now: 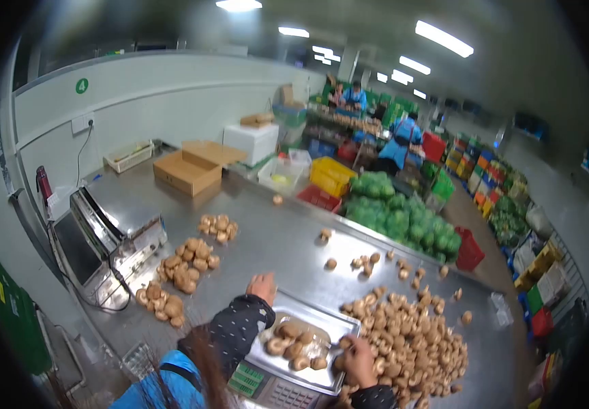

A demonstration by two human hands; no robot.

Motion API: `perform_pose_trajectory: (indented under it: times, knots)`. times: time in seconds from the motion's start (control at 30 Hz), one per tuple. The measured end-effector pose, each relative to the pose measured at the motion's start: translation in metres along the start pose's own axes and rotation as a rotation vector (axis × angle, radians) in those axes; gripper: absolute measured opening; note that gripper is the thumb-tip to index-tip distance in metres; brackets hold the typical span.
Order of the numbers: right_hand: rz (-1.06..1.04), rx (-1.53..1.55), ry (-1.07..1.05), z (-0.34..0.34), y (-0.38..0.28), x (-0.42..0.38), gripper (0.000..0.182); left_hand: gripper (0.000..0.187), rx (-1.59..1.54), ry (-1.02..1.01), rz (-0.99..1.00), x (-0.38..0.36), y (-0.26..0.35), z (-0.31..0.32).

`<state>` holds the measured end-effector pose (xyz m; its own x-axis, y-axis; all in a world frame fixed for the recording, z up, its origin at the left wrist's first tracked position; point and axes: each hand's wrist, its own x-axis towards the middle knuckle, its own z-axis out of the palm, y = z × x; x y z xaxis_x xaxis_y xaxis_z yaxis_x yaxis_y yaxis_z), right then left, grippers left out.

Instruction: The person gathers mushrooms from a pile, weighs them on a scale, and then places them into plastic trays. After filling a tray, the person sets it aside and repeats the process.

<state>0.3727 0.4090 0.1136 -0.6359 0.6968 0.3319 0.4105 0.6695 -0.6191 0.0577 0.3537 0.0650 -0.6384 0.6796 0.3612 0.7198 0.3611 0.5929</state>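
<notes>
A digital scale with a metal pan (269,360) stands in front of me. On the pan a clear plastic tray (315,326) holds several brown shiitake mushrooms (294,345). My left hand (262,288) rests at the pan's far left corner, its fingers loosely spread and holding nothing I can see. At the right edge of the pan, my right hand (359,361) has its fingers closed on a shiitake mushroom (339,362), partly hidden by the hand. A large heap of loose shiitake (410,341) lies just right of that hand.
Three small mushroom piles (187,264) lie left on the steel table (260,232). Behind them are a wrapping machine (97,238) and a cardboard box (187,172). Bagged green vegetables (397,218) and a yellow crate (332,176) stand beyond the far edge. Co-workers (400,140) are farther back.
</notes>
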Motion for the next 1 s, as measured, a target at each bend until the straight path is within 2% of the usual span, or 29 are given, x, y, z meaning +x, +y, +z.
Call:
perform_pose_trajectory:
  times: [0.03,0.1,0.17,0.2,0.23,0.3,0.33,0.4,0.43,0.5,0.57,0.6,0.73,0.77,0.8,0.83,0.87,0.9,0.93,0.97,1.0]
  knots:
    - [0.067,0.042,0.079,-0.014,-0.025,0.005,0.03,0.043,-0.161,0.092,0.025,-0.014,0.041,-0.048]
    - [0.081,0.211,0.168,-0.006,-0.03,0.002,0.034,0.047,-0.39,0.087,0.131,-0.041,0.082,-0.089]
    - [-0.212,-0.009,0.173,-0.006,-0.054,0.004,0.039,0.043,-0.49,-0.024,0.462,-0.066,0.1,-0.1]
    - [-0.223,-0.06,0.124,-0.005,-0.067,0.004,0.043,0.04,-0.355,-0.111,0.582,-0.076,0.104,-0.097]
    - [-0.228,-0.171,0.043,0.0,-0.076,0.004,0.042,0.055,-0.193,-0.303,0.559,-0.088,0.095,-0.079]
    - [-0.265,-0.21,-0.019,0.025,-0.061,-0.006,0.044,0.064,0.021,-0.257,0.504,-0.115,0.085,-0.053]
    - [-0.266,-0.211,-0.021,0.024,-0.053,-0.009,0.044,0.064,0.02,-0.257,0.502,-0.115,0.08,-0.05]
    - [-0.221,-0.343,-0.159,0.007,-0.047,-0.018,0.047,0.062,0.039,-0.356,0.525,-0.111,0.08,-0.061]
    - [-0.123,-0.242,-0.22,0.002,-0.046,-0.02,0.05,0.062,0.032,-0.374,0.518,-0.108,0.073,-0.056]
    - [-0.09,-0.134,-0.064,-0.007,-0.033,-0.028,0.05,0.047,-0.444,-0.289,0.418,-0.093,0.056,-0.044]
    - [0.041,-0.076,-0.048,-0.028,-0.037,-0.038,0.047,0.04,-0.915,-0.515,-0.016,-0.083,0.05,-0.054]
    - [-0.028,-0.154,-0.102,-0.03,-0.035,-0.044,0.045,0.04,-0.95,-0.529,-0.087,-0.076,0.053,-0.062]
    - [-0.189,-0.272,-0.303,-0.026,-0.029,-0.063,0.042,0.043,-0.768,-0.513,-0.066,-0.059,0.04,-0.056]
    - [-0.126,-0.188,-0.345,-0.036,-0.043,-0.056,0.041,0.045,-0.761,-0.52,-0.095,-0.056,0.038,-0.051]
    - [-0.108,-0.202,-0.285,-0.033,-0.039,-0.058,0.04,0.046,-0.782,-0.523,-0.036,-0.057,0.041,-0.056]
    - [-0.087,-0.214,-0.226,-0.028,-0.038,-0.062,0.039,0.05,-0.906,-0.589,-0.148,-0.059,0.048,-0.06]
    - [-0.098,-0.215,-0.301,-0.032,-0.053,-0.056,0.041,0.056,-0.839,-0.639,-0.114,-0.059,0.051,-0.058]
    - [-0.024,-0.292,-0.371,-0.039,-0.067,-0.049,0.039,0.063,-0.771,-0.686,-0.069,-0.057,0.054,-0.056]
    - [-0.022,-0.233,-0.292,-0.039,-0.063,-0.046,0.034,0.063,-0.77,-0.679,-0.069,-0.057,0.06,-0.053]
    - [-0.024,-0.177,-0.217,-0.039,-0.053,-0.043,0.029,0.069,-0.504,-0.617,0.075,-0.06,0.066,-0.049]
    - [0.044,0.17,0.012,-0.024,-0.028,-0.044,0.021,0.075,-0.237,-0.552,0.212,-0.063,0.071,-0.045]
